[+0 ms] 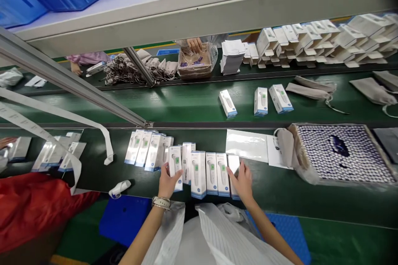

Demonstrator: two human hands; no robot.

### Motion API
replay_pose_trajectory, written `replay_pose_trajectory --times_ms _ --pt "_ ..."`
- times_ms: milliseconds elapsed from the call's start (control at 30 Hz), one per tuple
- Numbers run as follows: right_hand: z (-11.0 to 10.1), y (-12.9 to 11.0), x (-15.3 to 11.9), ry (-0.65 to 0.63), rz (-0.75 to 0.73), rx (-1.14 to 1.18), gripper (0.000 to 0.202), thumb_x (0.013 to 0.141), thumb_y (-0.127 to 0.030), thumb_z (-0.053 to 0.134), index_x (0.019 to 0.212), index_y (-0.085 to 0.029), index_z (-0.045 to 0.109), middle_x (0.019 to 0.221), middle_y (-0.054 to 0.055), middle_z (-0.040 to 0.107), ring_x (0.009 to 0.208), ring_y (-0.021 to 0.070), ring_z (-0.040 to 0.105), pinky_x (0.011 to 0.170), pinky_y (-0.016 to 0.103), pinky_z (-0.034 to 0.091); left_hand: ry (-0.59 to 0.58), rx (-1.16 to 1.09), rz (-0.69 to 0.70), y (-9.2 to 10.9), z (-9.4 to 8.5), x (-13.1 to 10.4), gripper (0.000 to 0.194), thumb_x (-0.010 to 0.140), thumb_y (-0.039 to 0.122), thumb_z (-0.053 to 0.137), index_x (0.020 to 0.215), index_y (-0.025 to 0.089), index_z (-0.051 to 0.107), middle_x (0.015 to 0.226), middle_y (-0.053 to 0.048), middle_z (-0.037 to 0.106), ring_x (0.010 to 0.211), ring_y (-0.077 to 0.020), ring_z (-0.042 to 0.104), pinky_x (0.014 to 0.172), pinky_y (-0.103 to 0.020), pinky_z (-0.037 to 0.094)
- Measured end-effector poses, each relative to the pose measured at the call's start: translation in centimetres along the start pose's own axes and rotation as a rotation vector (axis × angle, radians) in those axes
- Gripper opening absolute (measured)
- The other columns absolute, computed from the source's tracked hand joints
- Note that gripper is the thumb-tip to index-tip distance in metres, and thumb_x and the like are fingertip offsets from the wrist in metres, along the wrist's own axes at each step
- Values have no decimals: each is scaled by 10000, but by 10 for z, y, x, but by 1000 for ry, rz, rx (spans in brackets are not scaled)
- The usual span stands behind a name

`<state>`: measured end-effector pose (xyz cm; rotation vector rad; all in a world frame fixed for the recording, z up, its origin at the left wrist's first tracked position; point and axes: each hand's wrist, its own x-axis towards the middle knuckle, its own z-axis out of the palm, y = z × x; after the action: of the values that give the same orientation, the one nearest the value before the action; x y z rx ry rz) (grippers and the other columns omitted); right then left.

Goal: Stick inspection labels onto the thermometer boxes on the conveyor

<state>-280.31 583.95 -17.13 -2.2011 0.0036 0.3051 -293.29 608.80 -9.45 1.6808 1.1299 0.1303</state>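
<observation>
A white thermometer box (175,158) with a printed thermometer and green display stands tilted in my left hand (167,183), thumb across its front and fingers at its left side. At the right end of a row of similar boxes, my right hand (243,181) is closed around the last box (234,161), thumb on its left and fingers on its right. Between my hands are more boxes, among them a wider one (198,174) and one showing small print (187,161). Another group of boxes (146,147) leans to the left of my left hand.
Right of my hands lie a clear-film sheet (247,145), a grey pouch (284,145) and a tray of batteries (345,153). A white thermometer (120,189) rests near the front edge. Across the belt (186,103) are several boxes and pouches. A metal post (93,91) slants at left; co-workers sit nearby.
</observation>
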Motion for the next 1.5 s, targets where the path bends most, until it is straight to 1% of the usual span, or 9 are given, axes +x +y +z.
replay_pose_trajectory --times_ms 200,300,500,667,733,900,1100,1267,1500 --pt "26 -48 -22 -196 -515 -112 494 848 -416 382 1287 -191 359 1316 117 379 1233 265 296 1004 460 250 38 40 91 12 -7 -27 746 658 418 653 1260 175 285 1220 -151 456 1100 -276 483 877 -395 437" --pt "52 -59 -29 -281 -595 -133 546 849 -445 367 1325 -183 310 1375 111 315 1278 291 223 1025 523 168 -2 47 173 15 6 -45 745 658 386 660 1267 175 287 1241 -133 447 1119 -254 469 930 -381 397" --pt "44 -48 -26 -261 -302 250 517 889 -468 200 1241 -171 435 1320 91 404 1245 226 305 1045 455 189 -88 112 304 22 50 -68 767 664 376 651 1308 172 287 1311 -135 393 1186 -278 399 976 -396 344" --pt "16 -45 -27 -270 -18 455 637 844 -563 244 1374 -221 154 1420 68 223 1265 214 277 1022 399 263 -247 164 538 36 85 -76 603 764 343 536 1305 160 343 1271 -156 415 1192 -287 376 993 -436 313" --pt "19 -44 -31 -225 -78 260 753 789 -584 389 1383 -202 128 1446 80 124 1310 256 136 1051 445 167 -226 274 609 33 87 -70 417 816 314 456 1213 186 464 1247 -133 434 1168 -270 393 971 -446 333" --pt "41 -35 -37 -107 -264 -22 746 815 -555 368 1391 -166 96 1455 93 18 1317 290 60 1043 498 146 189 685 629 -8 57 -27 384 855 303 390 1193 154 492 1329 -140 375 1232 -276 315 978 -443 306" --pt "43 -28 -36 -109 -295 -76 723 824 -543 365 1393 -197 83 1456 71 41 1317 295 66 1034 516 178 100 1036 748 -49 22 14 494 856 402 366 1329 264 325 1394 -28 319 1297 -289 203 1028 -515 170" --pt "43 -33 -37 -83 -292 -73 689 832 -504 388 1385 -197 115 1449 90 91 1318 284 69 1035 505 182 197 1046 648 -46 13 27 464 881 299 298 1327 177 340 1401 -73 292 1299 -312 183 1020 -544 133" --pt "45 -39 -37 -25 -288 -23 658 836 -457 416 1377 -205 139 1440 112 105 1315 272 102 1025 495 206 211 973 647 -14 49 47 621 797 383 450 1308 46 343 1280 -205 428 1193 -361 333 990 -532 184"
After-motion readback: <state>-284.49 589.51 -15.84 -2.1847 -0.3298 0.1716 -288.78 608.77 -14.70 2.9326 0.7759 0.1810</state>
